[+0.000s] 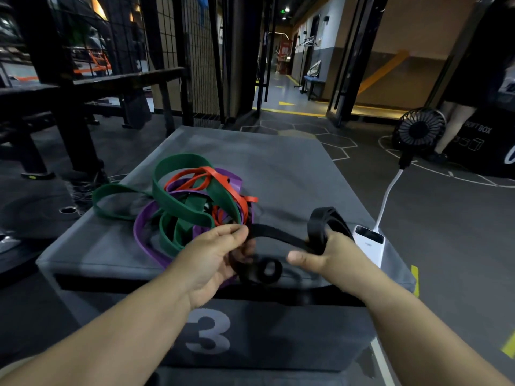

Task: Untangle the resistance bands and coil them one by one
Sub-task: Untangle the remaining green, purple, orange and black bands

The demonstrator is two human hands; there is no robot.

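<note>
Item 1, left of the grey box [278, 168] top: tangled pile of green band [172, 200], purple band [145, 227] and red band [223, 178].
Item 2: my left hand [214, 254], pinching the black band [278, 235]; a small blurred loop hangs below.
Item 3: my right hand [331, 254], fingers curled through the black band's coiled turns, thumb out.
Item 4: white power bank [367, 238], just beside that hand.
</note>
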